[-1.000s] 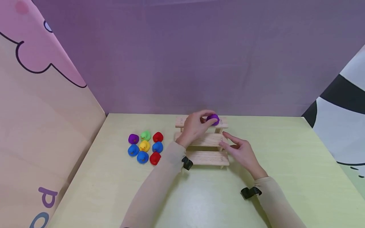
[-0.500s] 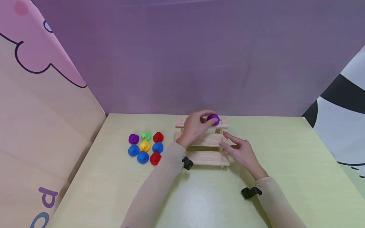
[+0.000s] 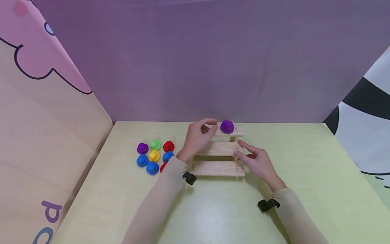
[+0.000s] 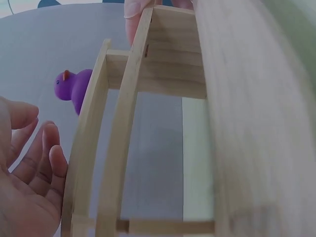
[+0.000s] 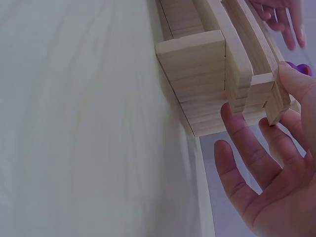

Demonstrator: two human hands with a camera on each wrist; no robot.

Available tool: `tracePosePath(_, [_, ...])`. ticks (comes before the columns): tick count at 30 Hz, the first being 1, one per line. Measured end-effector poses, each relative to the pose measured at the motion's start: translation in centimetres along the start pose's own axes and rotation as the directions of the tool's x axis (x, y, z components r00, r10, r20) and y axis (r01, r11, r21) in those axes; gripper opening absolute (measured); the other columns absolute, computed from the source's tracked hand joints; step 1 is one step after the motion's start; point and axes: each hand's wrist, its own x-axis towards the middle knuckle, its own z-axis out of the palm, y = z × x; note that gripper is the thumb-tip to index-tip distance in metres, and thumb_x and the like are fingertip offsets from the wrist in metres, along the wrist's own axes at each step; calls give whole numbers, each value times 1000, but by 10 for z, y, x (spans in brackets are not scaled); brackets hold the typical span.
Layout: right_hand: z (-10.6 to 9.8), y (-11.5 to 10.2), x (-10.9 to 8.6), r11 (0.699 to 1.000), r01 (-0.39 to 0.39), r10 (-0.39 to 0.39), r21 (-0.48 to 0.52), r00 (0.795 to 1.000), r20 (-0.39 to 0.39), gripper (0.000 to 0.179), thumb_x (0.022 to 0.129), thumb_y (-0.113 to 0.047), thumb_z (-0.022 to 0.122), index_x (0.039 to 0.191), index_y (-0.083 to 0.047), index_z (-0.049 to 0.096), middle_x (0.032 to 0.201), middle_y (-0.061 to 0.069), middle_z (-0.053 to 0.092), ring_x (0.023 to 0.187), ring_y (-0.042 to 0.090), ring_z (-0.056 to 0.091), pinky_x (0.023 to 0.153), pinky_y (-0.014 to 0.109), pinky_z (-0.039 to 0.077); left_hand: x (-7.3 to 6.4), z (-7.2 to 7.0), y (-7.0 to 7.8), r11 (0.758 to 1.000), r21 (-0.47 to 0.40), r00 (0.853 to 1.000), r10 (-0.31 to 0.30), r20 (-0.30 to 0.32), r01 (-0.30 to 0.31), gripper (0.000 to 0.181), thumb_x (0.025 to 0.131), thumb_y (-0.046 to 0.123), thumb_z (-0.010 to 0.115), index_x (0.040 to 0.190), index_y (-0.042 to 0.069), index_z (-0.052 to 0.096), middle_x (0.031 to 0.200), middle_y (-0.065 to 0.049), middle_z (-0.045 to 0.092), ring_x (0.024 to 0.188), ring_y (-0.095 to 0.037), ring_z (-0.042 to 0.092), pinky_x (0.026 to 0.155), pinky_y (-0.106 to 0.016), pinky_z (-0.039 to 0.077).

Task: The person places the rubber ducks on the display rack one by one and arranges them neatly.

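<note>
A purple rubber duck (image 3: pixel 227 126) sits on the top step of the three-tier wooden stand (image 3: pixel 217 168), toward its right end. My left hand (image 3: pixel 196 137) is just left of that duck and holds nothing. In the left wrist view, a gap shows between its loosely bent fingers (image 4: pixel 42 168) and the duck (image 4: pixel 74 89). My right hand (image 3: pixel 259 165) holds the right end of the middle step between thumb and fingers. The right wrist view shows that thumb (image 5: pixel 296 81) on the board's edge, with other fingers spread below.
Left of the stand, several rubber ducks stand grouped on the table (image 3: pixel 213 210): a purple duck (image 3: pixel 142 148), a green duck (image 3: pixel 155 145), a yellow duck (image 3: pixel 154 156), plus red and blue ones. My left forearm partly covers the group's right side. A purple backdrop (image 3: pixel 213 67) rises behind.
My left hand has let go of the purple duck and drawn back to the left. The duck stays on the top step. My right hand keeps its place at the stand.
</note>
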Motion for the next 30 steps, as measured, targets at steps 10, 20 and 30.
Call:
tracePosePath(10, [-1, 0, 1, 1000, 10, -10, -6, 1000, -2, 61, 103, -45, 70, 157, -22, 55, 163, 10, 51, 112, 34, 77, 81, 20, 57, -26, -27, -9, 1000, 21, 999, 13, -33, -12, 21, 103, 25, 70, 121, 19, 80, 111, 1, 79, 89, -14, 70, 80, -26, 57])
tracePosePath(20, [-3, 1, 0, 1000, 1, -1, 2, 1000, -1, 59, 103, -45, 71, 156, -23, 56, 162, 10, 52, 107, 16, 78, 83, 19, 57, -49, -57, -17, 992, 103, 998, 69, -9, -67, 21, 102, 21, 71, 119, 14, 81, 110, -1, 80, 87, -16, 70, 75, -27, 60])
tracePosePath(30, [-3, 1, -1, 1000, 4, -4, 27, 1000, -18, 58, 102, -42, 73, 154, -22, 59, 157, 11, 58, 101, 2, 77, 84, 20, 58, -68, -79, -29, 988, 150, 999, -42, -24, 46, 23, 103, 24, 71, 123, 17, 80, 114, 0, 79, 91, -18, 67, 77, -31, 57])
